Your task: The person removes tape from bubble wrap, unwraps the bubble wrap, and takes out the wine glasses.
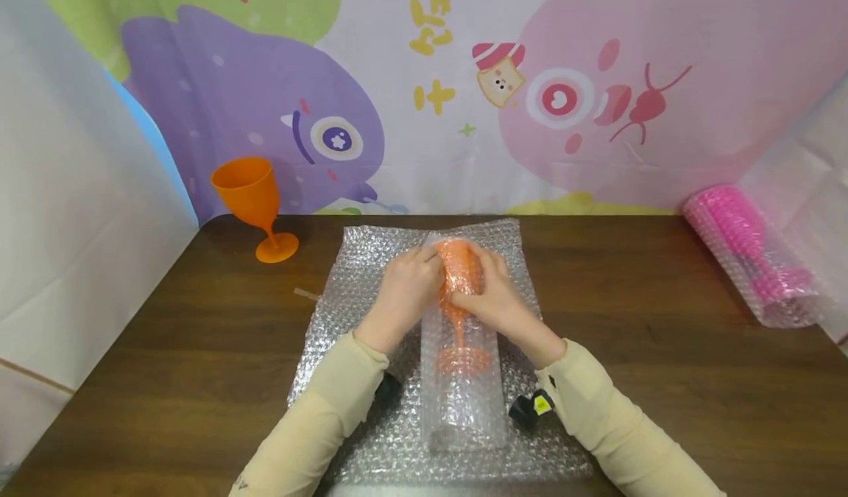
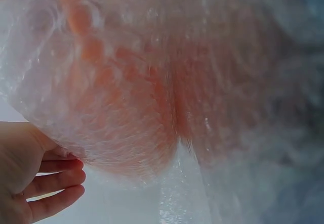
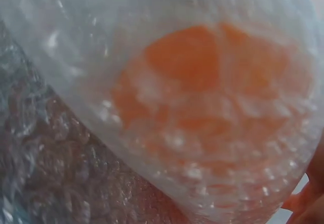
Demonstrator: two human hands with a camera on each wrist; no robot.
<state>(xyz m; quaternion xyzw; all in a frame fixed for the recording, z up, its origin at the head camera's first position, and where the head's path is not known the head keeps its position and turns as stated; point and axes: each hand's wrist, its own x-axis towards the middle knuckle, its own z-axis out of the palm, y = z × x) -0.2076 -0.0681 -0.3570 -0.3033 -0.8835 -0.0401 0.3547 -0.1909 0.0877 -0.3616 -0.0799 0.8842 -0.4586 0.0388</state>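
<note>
In the head view, we see the left hand (image 1: 409,280) pinching the far left edge of a bubble wrap tube (image 1: 464,412) around an orange goblet (image 1: 462,260), lying on a silvery sheet (image 1: 364,276) on the table (image 1: 629,298); the right hand (image 1: 498,294) curves, half open, round its side. In the left wrist view, we find bent fingers (image 2: 53,182) against the tube; in the right, orange shows blurred through it.

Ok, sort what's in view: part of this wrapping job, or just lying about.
In the job:
bubble-wrapped orange goblet
left hand and right hand, both on it
bubble-wrap sheet beneath

Apparently lying about:
bare orange goblet, far left
bubble-wrapped pink goblet, far right
</note>
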